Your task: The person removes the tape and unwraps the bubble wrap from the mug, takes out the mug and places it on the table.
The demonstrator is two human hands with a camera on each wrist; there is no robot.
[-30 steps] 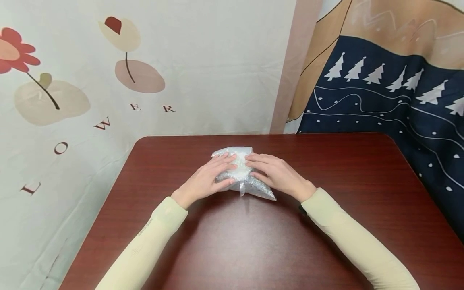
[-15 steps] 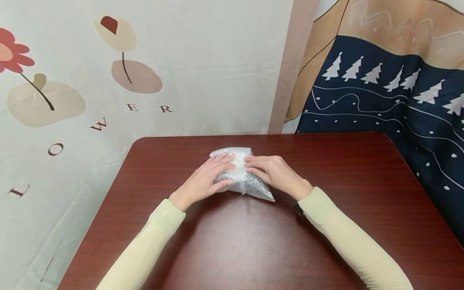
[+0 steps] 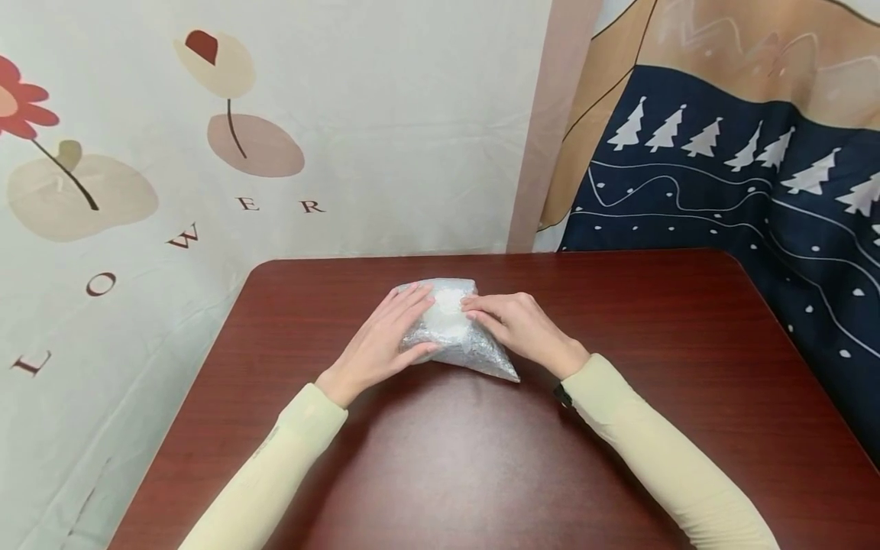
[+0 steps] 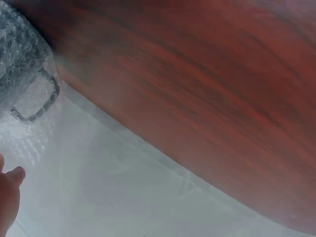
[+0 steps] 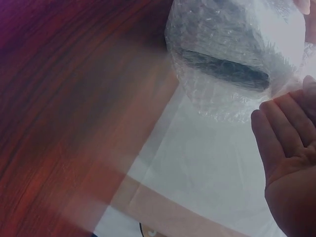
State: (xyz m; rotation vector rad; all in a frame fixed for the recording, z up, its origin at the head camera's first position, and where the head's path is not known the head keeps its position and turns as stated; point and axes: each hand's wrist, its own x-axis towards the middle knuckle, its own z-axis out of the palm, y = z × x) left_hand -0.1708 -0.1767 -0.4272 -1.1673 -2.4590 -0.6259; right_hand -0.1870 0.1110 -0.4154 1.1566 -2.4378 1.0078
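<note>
A package in clear bubble wrap (image 3: 450, 336) lies on the brown table, silvery and pointed at its near right corner. In the right wrist view a dark shape shows through the bubble-wrapped package (image 5: 222, 39). My left hand (image 3: 378, 340) rests along its left side, fingers straight and thumb spread toward the front. On the upper right, the fingertips and thumb of my right hand (image 3: 519, 325) come together and pinch the wrap. What lies between those fingertips is too small to make out. The left wrist view catches only part of the left hand (image 4: 9, 197) beside the wrap.
The brown tabletop (image 3: 440, 466) surrounds the package, its far edge close behind. A pale curtain (image 3: 412, 137) with flower prints hangs behind it, and a dark blue cloth (image 3: 687, 191) with white trees hangs at the right.
My right hand's spread fingers have drawn together into a pinch on the wrap. The clear strip that hung at the package's front is no longer visible. The left hand has shifted slightly left.
</note>
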